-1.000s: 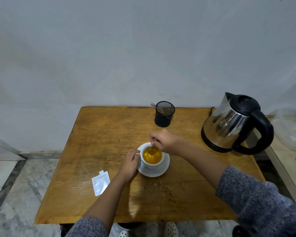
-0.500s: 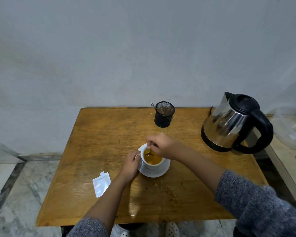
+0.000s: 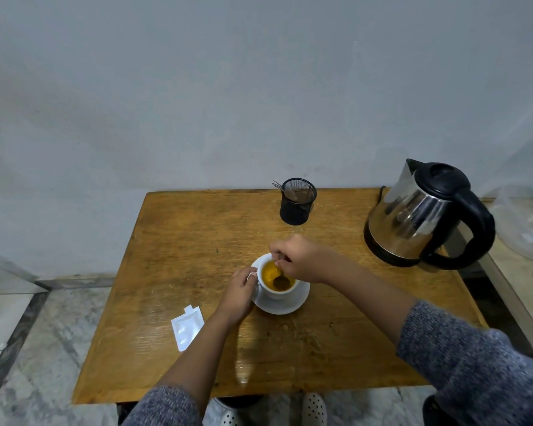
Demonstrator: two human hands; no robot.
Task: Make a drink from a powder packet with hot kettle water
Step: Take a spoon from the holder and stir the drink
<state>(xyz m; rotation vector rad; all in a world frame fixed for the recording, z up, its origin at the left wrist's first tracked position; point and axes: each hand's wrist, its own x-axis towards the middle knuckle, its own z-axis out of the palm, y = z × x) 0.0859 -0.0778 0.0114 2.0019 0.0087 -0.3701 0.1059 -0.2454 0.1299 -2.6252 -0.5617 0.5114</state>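
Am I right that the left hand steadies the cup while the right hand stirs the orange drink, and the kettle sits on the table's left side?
Not quite: the head view shows the kettle on the table's right side. The rest holds: left hand at the cup, right hand stirring.

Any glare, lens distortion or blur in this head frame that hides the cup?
Head view: soft, even light; a glare streak on the table near its front edge, clear of the cup; wide-angle bending leans the kettle outward; right hand partly covers the cup's rim, but the orange drink and spoon read sharply.
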